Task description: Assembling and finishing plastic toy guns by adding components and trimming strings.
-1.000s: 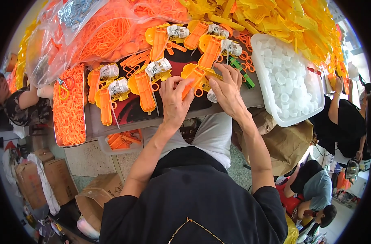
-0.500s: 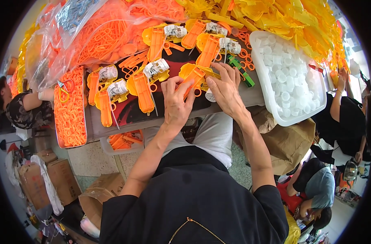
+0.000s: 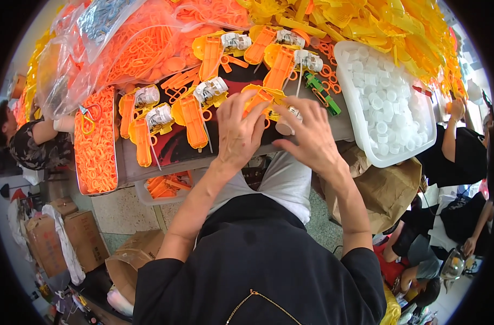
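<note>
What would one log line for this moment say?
left hand: on orange-and-yellow toy part | right hand: fingers on same part, by small white cap | white tray of caps: person's right

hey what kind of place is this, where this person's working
Most likely a small assembly workshop for plastic toys or parts. The table is crowded with orange and yellow plastic pieces, a white bin holds many white caps, clear bags bulge with orange parts, and other people work nearby.
</note>
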A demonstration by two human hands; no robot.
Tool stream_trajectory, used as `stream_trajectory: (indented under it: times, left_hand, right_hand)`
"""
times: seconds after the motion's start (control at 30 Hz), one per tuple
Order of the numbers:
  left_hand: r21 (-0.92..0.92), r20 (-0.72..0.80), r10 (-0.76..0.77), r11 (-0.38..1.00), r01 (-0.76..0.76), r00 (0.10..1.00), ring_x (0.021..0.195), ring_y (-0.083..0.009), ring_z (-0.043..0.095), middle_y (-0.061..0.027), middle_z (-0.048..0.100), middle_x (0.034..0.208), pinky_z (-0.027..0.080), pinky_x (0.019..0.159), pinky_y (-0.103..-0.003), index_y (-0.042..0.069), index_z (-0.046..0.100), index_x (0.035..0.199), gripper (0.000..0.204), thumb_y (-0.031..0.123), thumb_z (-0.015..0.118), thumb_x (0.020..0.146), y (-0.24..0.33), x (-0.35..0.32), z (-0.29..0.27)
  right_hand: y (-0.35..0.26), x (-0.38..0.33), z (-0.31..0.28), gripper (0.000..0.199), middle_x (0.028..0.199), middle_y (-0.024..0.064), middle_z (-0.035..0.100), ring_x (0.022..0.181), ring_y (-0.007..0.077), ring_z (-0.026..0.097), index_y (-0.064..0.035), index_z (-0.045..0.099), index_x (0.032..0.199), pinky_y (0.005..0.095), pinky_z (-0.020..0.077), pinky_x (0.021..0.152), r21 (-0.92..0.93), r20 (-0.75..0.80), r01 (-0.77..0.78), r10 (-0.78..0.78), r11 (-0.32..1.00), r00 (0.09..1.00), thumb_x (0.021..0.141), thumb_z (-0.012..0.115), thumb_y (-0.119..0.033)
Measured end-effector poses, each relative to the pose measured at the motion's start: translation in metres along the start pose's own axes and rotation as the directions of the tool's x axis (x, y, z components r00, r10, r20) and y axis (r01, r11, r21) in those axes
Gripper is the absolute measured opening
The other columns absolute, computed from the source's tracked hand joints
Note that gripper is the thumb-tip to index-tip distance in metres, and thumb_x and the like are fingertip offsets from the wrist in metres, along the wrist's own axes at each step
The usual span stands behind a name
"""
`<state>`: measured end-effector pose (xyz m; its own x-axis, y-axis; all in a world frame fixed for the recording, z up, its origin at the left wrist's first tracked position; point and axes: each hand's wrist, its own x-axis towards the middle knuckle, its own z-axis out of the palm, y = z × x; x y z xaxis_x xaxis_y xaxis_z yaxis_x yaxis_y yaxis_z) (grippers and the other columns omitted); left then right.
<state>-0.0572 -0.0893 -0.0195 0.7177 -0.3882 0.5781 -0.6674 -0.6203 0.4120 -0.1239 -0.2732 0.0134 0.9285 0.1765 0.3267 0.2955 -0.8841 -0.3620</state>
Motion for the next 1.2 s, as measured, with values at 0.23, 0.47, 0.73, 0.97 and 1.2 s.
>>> stream_trajectory:
  times: [0.23,0.47,0.73,0.97,1.2]
  left_hand:
    - [-0.216,0.158,0.165,0.968,-0.128,0.974,0.111,-0.0285,0.055,-0.0063,0.061,0.111,0.045,0.096,-0.041,0.006,0.071,0.097,0.021,0.006,0.076,0.077,-0.014,0.01,0.012]
    - [-0.177,0.046,0.074,0.982,-0.064,0.996,0.105,-0.0291,0.055,-0.006,0.06,0.104,0.048,0.092,-0.04,0.004,0.07,0.087,0.013,0.006,0.077,0.076,-0.015,0.003,0.014]
    - [-0.611,0.001,-0.188,0.777,0.149,0.982,0.118,-0.0289,0.052,-0.0089,0.061,0.118,0.045,0.097,-0.037,0.006,0.062,0.118,0.046,0.008,0.078,0.076,-0.02,0.002,0.01]
    - [0.032,0.111,0.376,0.924,-0.382,0.92,0.107,-0.0282,0.059,-0.0107,0.058,0.119,0.048,0.092,-0.037,0.008,0.061,0.127,0.055,0.009,0.078,0.074,-0.006,0.045,0.007]
    - [-0.555,0.171,0.079,0.831,0.03,0.982,0.109,-0.0316,0.058,-0.0136,0.061,0.115,0.047,0.096,-0.041,0.002,0.059,0.127,0.05,0.001,0.074,0.08,-0.03,0.027,0.004]
  right_hand:
    - [0.016,0.0,-0.01,0.048,0.118,0.0096,0.061,0.105,0.0279,0.059,-0.0064,0.061,0.122,0.037,0.0501,0.086,0.041,-0.002,0.091,-0.091,0.995,0.996,0.076,0.073,-0.002]
    - [0.013,0.016,-0.011,0.025,0.086,0.0036,0.061,0.075,0.0109,0.059,-0.0021,0.062,0.108,0.0267,0.0481,0.066,0.609,0.079,-0.355,0.391,0.709,0.917,0.092,0.068,-0.021]
    - [0.028,0.03,0.017,0.062,0.053,0.0017,0.05,0.046,0.0105,0.044,-0.006,0.061,0.076,0.0278,0.0351,0.046,0.611,0.362,-0.699,0.654,0.372,0.664,0.104,0.038,-0.056]
    - [0.022,0.04,0.012,0.064,0.056,0.0047,0.052,0.054,0.013,0.051,-0.0023,0.064,0.085,0.0323,0.0402,0.053,0.444,0.213,-0.632,0.61,0.635,0.763,0.106,0.036,-0.056]
    - [0.031,0.021,0.01,0.026,0.116,0.0092,0.063,0.102,0.0233,0.06,-0.0064,0.065,0.116,0.0375,0.0455,0.092,0.23,-0.104,-0.109,0.136,0.967,0.985,0.09,0.066,-0.008]
